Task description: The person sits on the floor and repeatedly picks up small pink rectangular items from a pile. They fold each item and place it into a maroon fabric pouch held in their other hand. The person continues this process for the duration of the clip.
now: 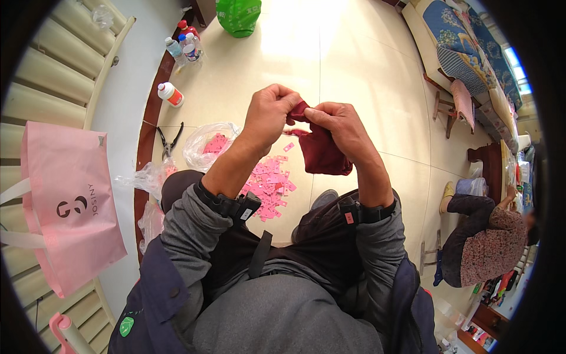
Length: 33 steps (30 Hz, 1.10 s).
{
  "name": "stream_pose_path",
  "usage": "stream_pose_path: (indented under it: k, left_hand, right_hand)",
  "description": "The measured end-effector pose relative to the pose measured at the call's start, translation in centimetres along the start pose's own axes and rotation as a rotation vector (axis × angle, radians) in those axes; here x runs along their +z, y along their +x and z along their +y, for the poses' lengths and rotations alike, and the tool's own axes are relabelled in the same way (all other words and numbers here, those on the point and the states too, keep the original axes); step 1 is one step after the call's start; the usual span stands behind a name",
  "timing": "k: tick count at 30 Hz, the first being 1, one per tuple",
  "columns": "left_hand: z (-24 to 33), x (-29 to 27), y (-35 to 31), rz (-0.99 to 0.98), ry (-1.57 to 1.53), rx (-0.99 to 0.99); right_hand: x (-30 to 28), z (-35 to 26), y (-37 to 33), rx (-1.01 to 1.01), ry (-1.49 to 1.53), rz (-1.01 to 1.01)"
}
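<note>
A dark red piece of folded cloth hangs between my two hands, above the floor. My left hand is closed, pinching its upper left end between thumb and fingers. My right hand is closed on the cloth's upper edge, thumb on top, and the bulk droops below it. I cannot tell what kind of item the cloth is. Below the hands, a loose pile of small pink tags lies on the floor, and a clear plastic bag with more pink tags is beside my left forearm.
Black-handled pliers lie near the left wall. A white bottle and several other bottles stand beyond, with a green bag at the far end. A pink tote bag is at left. Another person sits at right near a small stool.
</note>
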<state>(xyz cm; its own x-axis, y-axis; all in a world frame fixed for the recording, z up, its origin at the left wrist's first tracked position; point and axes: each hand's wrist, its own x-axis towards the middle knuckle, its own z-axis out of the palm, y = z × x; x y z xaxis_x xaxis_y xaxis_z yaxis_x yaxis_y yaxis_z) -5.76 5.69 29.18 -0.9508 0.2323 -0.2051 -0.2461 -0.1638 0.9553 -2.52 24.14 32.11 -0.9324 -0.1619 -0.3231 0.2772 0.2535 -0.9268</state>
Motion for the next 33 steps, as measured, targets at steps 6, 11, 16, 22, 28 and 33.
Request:
stream_pose_path:
  k: [6,11,16,22,28,33]
  left_hand:
    - [0.9,-1.8,0.4,-0.001,-0.075,-0.058]
    - [0.9,-1.4,0.3,-0.05,0.024,0.01]
    - [1.2,-1.0,0.1,-0.063,0.079,0.035]
    - [0.4,0.1,0.0,-0.055,0.145,0.141]
    - [0.3,0.4,-0.2,-0.029,-0.021,-0.037]
    - [0.2,0.9,-1.0,-0.135,0.068,-0.078]
  right_hand:
    - [-1.9,-0.2,-0.5,0.05,0.465,0.146]
    - [-1.9,0.8,0.2,0.044,0.556,0.165]
    - [-1.4,1.5,0.6,0.02,0.638,0.052]
    - [0.1,1.7,0.9,0.043,0.591,0.066]
    - [0.2,2.0,1.5,0.018,0.532,0.183]
    - [0.3,2.0,1.6,-0.046,0.604,0.198]
